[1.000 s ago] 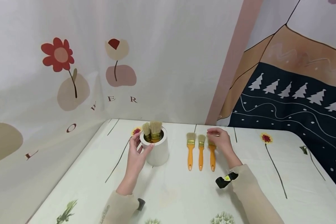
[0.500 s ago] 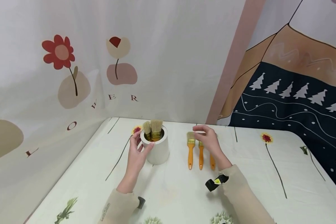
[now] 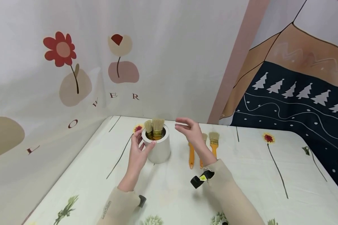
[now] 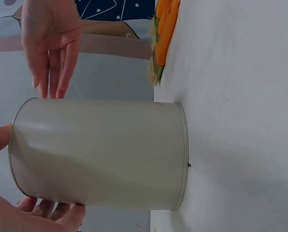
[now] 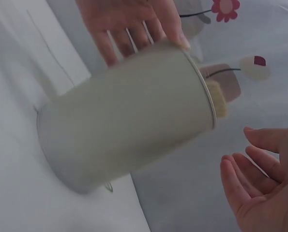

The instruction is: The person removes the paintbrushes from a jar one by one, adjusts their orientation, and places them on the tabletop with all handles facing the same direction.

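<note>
A white cylindrical can (image 3: 160, 152) stands upright on the table with two paintbrushes (image 3: 157, 128) in it, bristles up. My left hand (image 3: 138, 152) holds the can near its rim, thumb at the front and fingers round the left side. To the right of the can, my right hand (image 3: 192, 131) is raised with fingers extended and nothing in them. Three more paintbrushes with orange handles lie side by side under and beside my right forearm. The left brush (image 3: 191, 157) has its bristles hidden, the middle brush (image 3: 204, 137) is partly covered, and the right brush (image 3: 214, 139) shows its bristles.
A white tablecloth (image 3: 169, 193) printed with flowers covers the table. Behind it hangs a pale curtain (image 3: 169, 78), with a dark blue fabric section (image 3: 287, 103) at the right. Black wrist cameras sit at both sleeves.
My right hand has moved left from over the right-hand brush, passing the other brushes, to close beside the can. My left hand has stayed on the can.
</note>
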